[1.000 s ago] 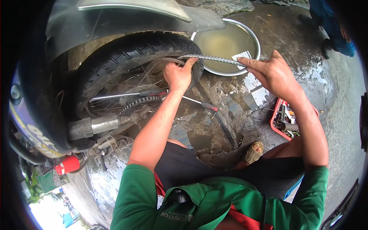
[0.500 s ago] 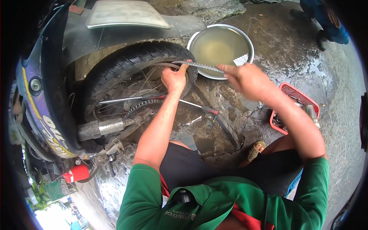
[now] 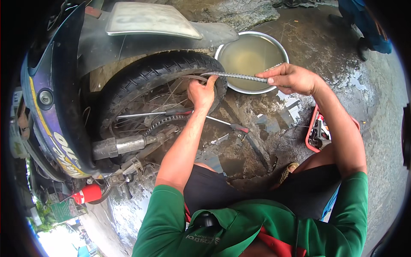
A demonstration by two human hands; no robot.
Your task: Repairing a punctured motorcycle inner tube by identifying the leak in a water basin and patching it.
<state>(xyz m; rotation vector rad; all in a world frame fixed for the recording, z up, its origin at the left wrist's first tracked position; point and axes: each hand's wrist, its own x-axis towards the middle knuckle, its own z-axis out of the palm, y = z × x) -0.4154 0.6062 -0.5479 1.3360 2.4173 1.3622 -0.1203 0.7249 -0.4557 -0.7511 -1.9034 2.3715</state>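
Note:
My right hand grips the outer end of a ribbed metal tire lever, thumb and fingers closed around it. The lever's flattened tip lies at the inner edge of a black motorcycle tire, on a spoked rear wheel. My left hand is closed at that same edge, its thumb beside the lever tip and its fingers partly hidden behind the rim. Below it, a rod-like tool with a dark and red handle lies across the spokes. Another similar handle sticks out right of the wheel.
A metal basin of cloudy water stands beyond the tire. To the right is a red basket of tools, partly behind my forearm. The motorcycle body fills the left. A person's legs show at the far right. The ground is wet.
My right hand has moved right and away from me, bringing the lever's outer end up nearly level. My left hand stays at the tire edge. The whole view has shifted slightly.

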